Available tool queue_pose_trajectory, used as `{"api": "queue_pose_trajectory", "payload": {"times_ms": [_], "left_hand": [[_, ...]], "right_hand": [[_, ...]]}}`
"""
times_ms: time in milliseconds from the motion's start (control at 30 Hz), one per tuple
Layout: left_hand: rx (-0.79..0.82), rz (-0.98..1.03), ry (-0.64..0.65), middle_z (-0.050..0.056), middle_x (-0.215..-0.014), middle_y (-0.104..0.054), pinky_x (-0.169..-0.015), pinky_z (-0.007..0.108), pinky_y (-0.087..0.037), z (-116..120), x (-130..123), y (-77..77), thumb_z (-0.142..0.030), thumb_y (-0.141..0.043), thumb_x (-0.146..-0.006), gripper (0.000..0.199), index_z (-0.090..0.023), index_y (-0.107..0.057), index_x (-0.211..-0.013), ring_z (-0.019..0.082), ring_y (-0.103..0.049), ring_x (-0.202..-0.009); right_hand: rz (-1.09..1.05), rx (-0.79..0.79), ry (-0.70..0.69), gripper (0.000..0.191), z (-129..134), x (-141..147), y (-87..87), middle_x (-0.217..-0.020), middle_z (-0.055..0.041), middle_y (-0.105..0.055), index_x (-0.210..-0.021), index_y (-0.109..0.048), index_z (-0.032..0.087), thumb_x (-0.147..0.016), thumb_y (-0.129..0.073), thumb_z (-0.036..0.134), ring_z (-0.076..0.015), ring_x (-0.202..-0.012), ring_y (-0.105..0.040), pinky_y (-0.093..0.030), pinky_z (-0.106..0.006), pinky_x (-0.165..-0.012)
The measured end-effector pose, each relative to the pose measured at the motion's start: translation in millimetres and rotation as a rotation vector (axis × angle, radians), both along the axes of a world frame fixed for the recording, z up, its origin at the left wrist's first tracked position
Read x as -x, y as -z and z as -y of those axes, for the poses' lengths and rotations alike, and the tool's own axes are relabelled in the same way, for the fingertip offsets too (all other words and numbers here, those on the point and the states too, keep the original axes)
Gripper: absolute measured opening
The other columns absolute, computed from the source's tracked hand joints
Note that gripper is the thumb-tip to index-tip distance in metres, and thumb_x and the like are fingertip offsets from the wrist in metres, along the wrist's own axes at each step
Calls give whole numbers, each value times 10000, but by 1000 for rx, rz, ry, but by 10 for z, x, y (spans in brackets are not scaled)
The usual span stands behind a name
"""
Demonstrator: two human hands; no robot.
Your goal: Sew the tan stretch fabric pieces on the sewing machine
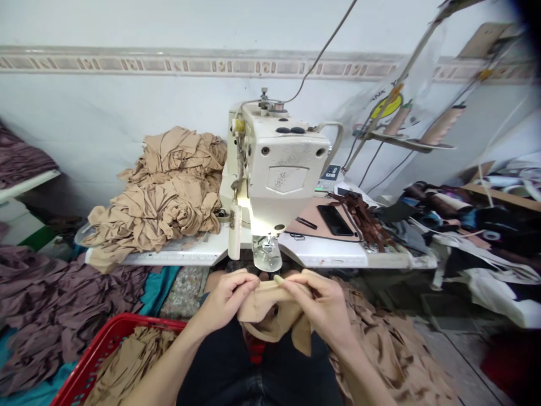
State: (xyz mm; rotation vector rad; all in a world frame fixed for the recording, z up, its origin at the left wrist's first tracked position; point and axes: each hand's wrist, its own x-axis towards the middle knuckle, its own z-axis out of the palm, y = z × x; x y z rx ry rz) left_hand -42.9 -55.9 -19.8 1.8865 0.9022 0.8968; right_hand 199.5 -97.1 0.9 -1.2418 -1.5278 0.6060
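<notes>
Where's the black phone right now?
In the head view, the black phone lies right of the sewing machine, on the tabletop's pinkish mat, between small dark tweezers and brown straps.

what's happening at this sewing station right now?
A seated person holds the edge of a tan fabric piece between the left hand and right hand, in front of the sewing machine, not under its needle. More tan fabric is heaped on the table left of the machine, and some lies in a red basket at lower left. The machine's lamp is lit.
</notes>
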Motion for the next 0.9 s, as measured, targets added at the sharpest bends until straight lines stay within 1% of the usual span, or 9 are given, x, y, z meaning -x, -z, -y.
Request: {"api": "queue_pose_trajectory", "payload": {"times_ms": [67,200,333,433,533,667,767,900], "left_hand": [[40,32,-14,66,-916,-741,-807,280,-497,-47,-41,-47,-368,-525,-1094,348,-167,-764,-940,203,-675,-867],[168,54,-102,49,-820,-719,-682,262,-454,-145,-95,-106,-431,-643,-1015,332,-158,-752,-861,188,-629,-756],[283,110,-176,-11,-666,-585,-576,236,-377,-235,-132,-140,-503,-718,-953,378,-161,-693,-796,135,-512,-607],[283,163,-279,-65,-599,-474,-528,228,-321,-309,-176,-164,-488,-789,-890,331,-182,-669,-847,115,-430,-537],[220,221,-329,-76,-598,-465,-537,232,-332,-388,-238,-180,-441,-809,-870,289,-195,-659,-896,114,-436,-528],[205,286,-323,-98,-598,-430,-526,225,-316,-469,-329,-178,-426,-792,-889,289,-209,-619,-967,102,-411,-506],[230,317,-288,-108,-613,-410,-514,222,-296,-514,-382,-175,-465,-782,-903,337,-215,-585,-1016,97,-395,-500],[231,347,-240,-111,-613,-399,-525,227,-288,-569,-426,-186,-513,-791,-898,390,-213,-568,-1011,97,-389,-507]], "right_hand": [[-49,43,27,212,-103,-6,-21,-717,-28,-770,-757,-813,201,-909,-763,340,-201,-666,-694,-512,-276,-637],[-142,126,74,278,-283,-11,-27,-675,-40,-765,-700,-805,186,-834,-795,430,-213,-636,-672,-512,-286,-601],[-213,176,62,306,-389,-21,17,-670,-43,-749,-695,-796,171,-803,-808,458,-204,-625,-647,-510,-294,-609],[-246,177,86,329,-442,-32,67,-639,-27,-708,-684,-783,167,-800,-823,472,-190,-609,-612,-489,-292,-600],[-283,169,123,356,-493,-49,103,-650,-24,-700,-689,-784,159,-802,-842,492,-190,-633,-609,-493,-294,-626],[-306,156,145,379,-564,-78,122,-684,-44,-729,-705,-794,148,-800,-844,512,-208,-672,-632,-505,-308,-663],[-319,146,170,403,-614,-100,146,-700,-52,-738,-715,-791,148,-805,-835,538,-224,-693,-645,-518,-321,-678],[-341,127,197,400,-651,-105,216,-701,-39,-726,-742,-798,147,-813,-843,538,-221,-702,-640,-518,-323,-691]]}}
